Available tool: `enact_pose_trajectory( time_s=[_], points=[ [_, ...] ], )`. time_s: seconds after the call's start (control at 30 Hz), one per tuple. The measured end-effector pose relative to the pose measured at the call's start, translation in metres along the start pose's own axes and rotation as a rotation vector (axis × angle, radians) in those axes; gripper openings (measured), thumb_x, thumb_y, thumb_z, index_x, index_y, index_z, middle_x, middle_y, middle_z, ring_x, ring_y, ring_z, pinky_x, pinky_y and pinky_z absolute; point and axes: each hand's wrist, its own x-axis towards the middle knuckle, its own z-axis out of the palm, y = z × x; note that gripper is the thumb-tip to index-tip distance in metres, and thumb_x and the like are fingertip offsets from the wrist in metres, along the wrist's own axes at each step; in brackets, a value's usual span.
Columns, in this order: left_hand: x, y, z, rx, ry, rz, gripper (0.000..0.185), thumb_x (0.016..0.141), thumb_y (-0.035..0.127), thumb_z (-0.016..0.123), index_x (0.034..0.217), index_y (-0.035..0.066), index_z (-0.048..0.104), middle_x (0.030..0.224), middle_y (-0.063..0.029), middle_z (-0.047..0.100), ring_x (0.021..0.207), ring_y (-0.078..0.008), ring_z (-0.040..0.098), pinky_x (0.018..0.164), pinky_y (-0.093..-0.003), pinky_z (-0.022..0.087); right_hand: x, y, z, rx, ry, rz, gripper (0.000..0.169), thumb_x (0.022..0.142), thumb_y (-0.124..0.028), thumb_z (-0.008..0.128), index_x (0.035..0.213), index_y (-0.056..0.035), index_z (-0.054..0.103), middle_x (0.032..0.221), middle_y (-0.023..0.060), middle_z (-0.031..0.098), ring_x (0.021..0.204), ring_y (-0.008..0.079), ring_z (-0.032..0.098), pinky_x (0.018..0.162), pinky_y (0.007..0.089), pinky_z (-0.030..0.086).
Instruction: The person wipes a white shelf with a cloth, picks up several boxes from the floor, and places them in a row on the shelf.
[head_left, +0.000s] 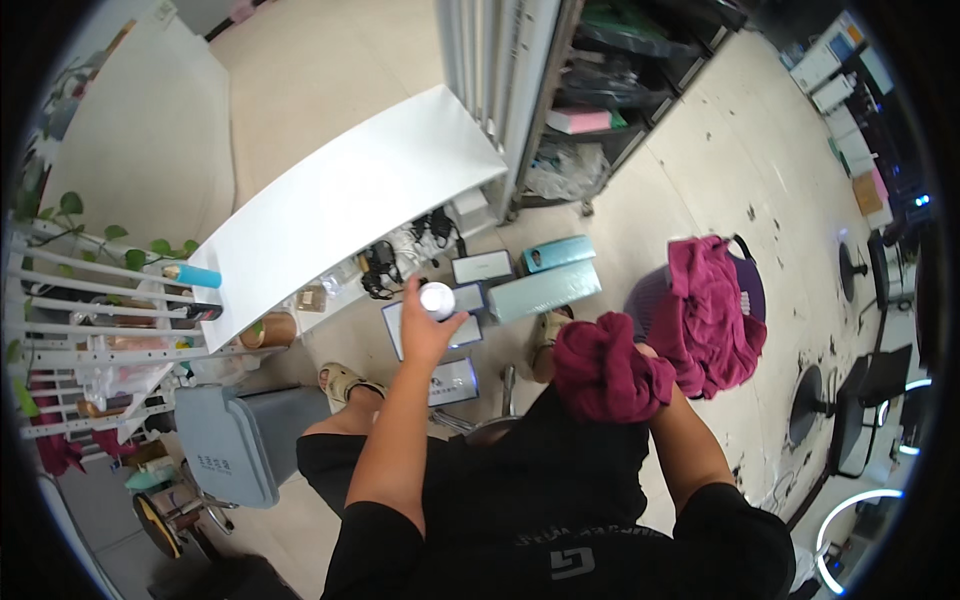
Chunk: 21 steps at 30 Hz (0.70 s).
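My left hand (429, 330) grips a small white round jar or bottle (437, 300), seen from above over several boxes on the floor. My right hand (646, 351) is mostly covered by a bunched magenta towel (611, 367), which it holds in front of my black shirt. Beside it, another magenta cloth (705, 315) hangs over a purple basket (752, 281) on the floor. A light teal box (545, 291) and a blue box (559, 253) lie ahead of my foot, near a white-topped box (482, 266).
A long white shelf unit (352, 187) with cables (382, 266) on its lower level stands ahead. A grey lidded bin (225, 446) is at left, beside a white rack (97, 307). A dark wheeled shelf rack (607, 97) stands beyond the boxes. A metal stool base (508, 390) is near my legs.
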Motion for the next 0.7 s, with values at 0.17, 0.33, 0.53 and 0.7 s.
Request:
enact_pose_trajectory(
  time_s=[0.17, 0.33, 0.53, 0.7],
  points=[
    [0.005, -0.010, -0.008, 0.134, 0.006, 0.064, 0.061, 0.075, 0.023, 0.090, 0.124, 0.001, 0.062, 0.134, -0.0187, 0.065, 0.122, -0.0398, 0.063, 0.107, -0.0434, 0.051, 0.021, 0.012, -0.003, -0.261, 0.050, -0.095, 0.045, 0.102, -0.011, 0.056, 0.144, 0.0025, 0.049, 0.137, 0.0125, 0.060, 0.122, 0.0210, 0.061, 0.106, 0.0302, 0.052],
    [0.001, -0.013, -0.055, 0.095, 0.002, -0.094, 0.055, 0.080, 0.029, 0.089, 0.125, 0.004, 0.069, 0.130, -0.0168, 0.069, 0.114, -0.0363, 0.068, 0.096, -0.0420, 0.055, 0.044, 0.025, -0.015, -0.641, 0.099, -0.220, 0.052, 0.097, -0.015, 0.061, 0.145, 0.0026, 0.049, 0.136, 0.0142, 0.061, 0.121, 0.0239, 0.063, 0.106, 0.0332, 0.052],
    [0.016, 0.000, -0.172, -0.070, 0.080, -0.326, 0.051, 0.082, 0.027, 0.090, 0.122, 0.004, 0.071, 0.107, -0.0111, 0.077, 0.095, -0.0218, 0.073, 0.085, -0.0354, 0.057, 0.064, 0.050, -0.035, -1.294, 0.204, -0.418, 0.062, 0.091, -0.019, 0.067, 0.146, 0.0027, 0.049, 0.136, 0.0163, 0.062, 0.120, 0.0273, 0.064, 0.105, 0.0367, 0.053],
    [0.044, -0.010, -0.312, 0.032, 0.392, -0.237, 0.041, 0.082, 0.020, 0.090, 0.115, 0.002, 0.074, 0.097, -0.0062, 0.076, 0.087, -0.0112, 0.069, 0.077, -0.0330, 0.057, 0.116, 0.060, -0.082, -1.826, 0.463, -0.460, 0.070, 0.086, -0.022, 0.072, 0.147, 0.0028, 0.049, 0.135, 0.0181, 0.063, 0.119, 0.0301, 0.066, 0.104, 0.0397, 0.054]
  ],
)
